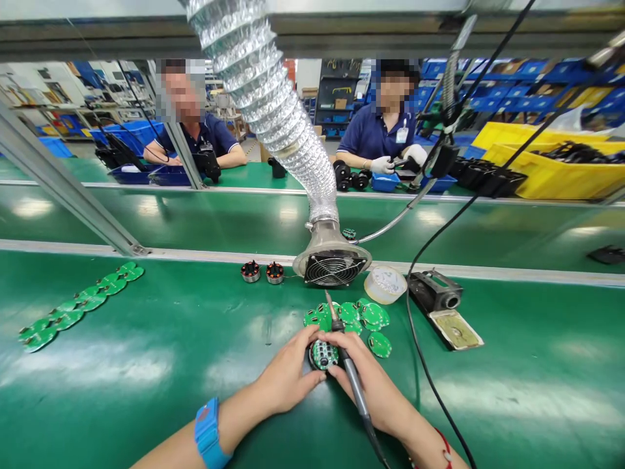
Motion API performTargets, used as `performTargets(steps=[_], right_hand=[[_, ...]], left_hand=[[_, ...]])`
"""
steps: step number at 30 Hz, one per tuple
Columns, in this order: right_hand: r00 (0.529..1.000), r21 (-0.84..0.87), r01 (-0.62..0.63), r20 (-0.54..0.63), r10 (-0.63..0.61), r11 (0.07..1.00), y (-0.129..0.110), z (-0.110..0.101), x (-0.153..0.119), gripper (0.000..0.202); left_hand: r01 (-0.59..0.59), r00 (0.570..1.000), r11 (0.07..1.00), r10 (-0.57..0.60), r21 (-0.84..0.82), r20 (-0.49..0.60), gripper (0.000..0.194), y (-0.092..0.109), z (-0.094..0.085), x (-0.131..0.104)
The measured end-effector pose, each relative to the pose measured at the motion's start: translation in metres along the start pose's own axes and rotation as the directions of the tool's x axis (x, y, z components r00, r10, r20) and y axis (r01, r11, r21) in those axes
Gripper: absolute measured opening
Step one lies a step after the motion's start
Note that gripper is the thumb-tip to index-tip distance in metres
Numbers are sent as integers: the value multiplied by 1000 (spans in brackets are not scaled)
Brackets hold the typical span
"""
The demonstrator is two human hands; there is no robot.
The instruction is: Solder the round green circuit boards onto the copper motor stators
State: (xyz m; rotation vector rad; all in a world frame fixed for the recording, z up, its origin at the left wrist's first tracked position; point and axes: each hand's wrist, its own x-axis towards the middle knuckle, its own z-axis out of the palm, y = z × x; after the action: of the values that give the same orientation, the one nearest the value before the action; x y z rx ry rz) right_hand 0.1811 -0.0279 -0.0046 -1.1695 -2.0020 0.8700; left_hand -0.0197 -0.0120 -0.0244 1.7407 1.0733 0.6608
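Both hands (332, 374) grip a round motor assembly (323, 355) and a soldering iron (347, 365).

left hand (288, 374): its fingers wrap the round part (323, 355), hiding that part's lower left rim.
right hand (371, 384): wrist cut off by the bottom edge at 5 o'clock.
soldering iron (349, 365): tip hidden among the green boards (364, 316); handle and cord leave the bottom edge.
round part: its components are too small to tell.
duct (273, 98): top cut off at 12 o'clock.
faces across the bench (122, 365): blurred.
yellow bins (551, 176): cut off at 3 o'clock.
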Motion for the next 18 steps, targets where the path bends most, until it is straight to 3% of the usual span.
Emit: performTargets(steps=[4,9,14,18], right_hand=[[1000,-25,19,-7,-19,1000,-1,0,-3,48],[996,-52,78,-31,-80,996,7,3,-9,78],[995,-9,98,-31,-98,995,7,2,-9,78],[992,26,116,-46,-114,993,7,4,-7,73]], left_hand=[[-35,999,998,37,49,-36,71,8,-1,-3],[-43,980,985,74,168,-184,53,18,13,-4],[-25,957,958,106,286,-271,46,13,28,0],[-34,954,948,125,316,-273,42,14,28,1]])
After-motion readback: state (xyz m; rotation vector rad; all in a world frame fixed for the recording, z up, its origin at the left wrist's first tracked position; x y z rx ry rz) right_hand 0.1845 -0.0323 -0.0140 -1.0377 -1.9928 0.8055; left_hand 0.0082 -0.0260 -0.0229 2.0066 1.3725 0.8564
